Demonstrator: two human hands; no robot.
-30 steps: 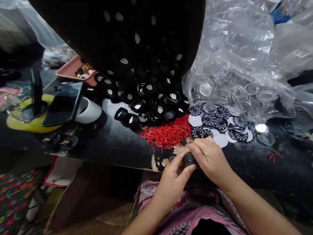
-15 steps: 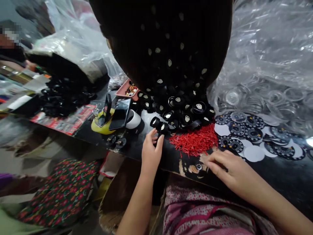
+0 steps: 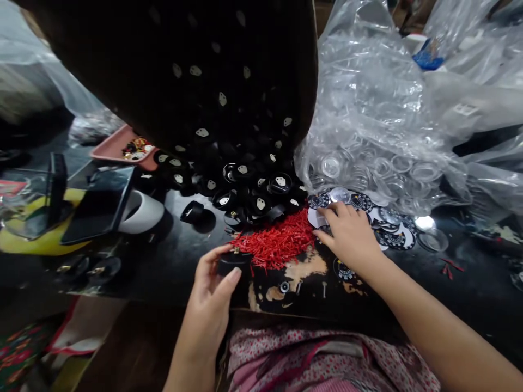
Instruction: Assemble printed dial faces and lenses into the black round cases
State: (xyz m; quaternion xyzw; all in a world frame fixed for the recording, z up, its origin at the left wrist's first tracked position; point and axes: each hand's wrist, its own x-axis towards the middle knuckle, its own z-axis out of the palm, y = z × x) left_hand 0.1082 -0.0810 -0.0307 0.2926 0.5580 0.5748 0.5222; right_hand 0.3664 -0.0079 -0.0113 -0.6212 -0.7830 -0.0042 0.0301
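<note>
A round black case with a small brass shaft on top (image 3: 234, 263) is held between the thumb and fingers of my left hand (image 3: 208, 294), just above the table edge. My right hand (image 3: 345, 234) reaches onto the printed dial discs (image 3: 394, 238), its thumb and fingers apart at a white disc (image 3: 316, 219) on the left of that pile. Whether the fingertips grip the disc is hard to make out. Between my hands lies a heap of thin red pointers (image 3: 278, 242). Behind it are many black cases (image 3: 260, 203), spilling from a large dark container (image 3: 183, 71).
Clear plastic rings (image 3: 382, 166) lie under plastic sheeting on the right. At left are a phone (image 3: 100, 204) leaning on a white roll (image 3: 143, 213), a yellow object (image 3: 24, 237) and a pink tray (image 3: 110, 146) of small parts. A small round part (image 3: 284, 286) lies near the front edge.
The view has swung right. My left hand has taken a black case from the pile and brought it nearer. My right hand has moved from the table's front edge to the discs.
</note>
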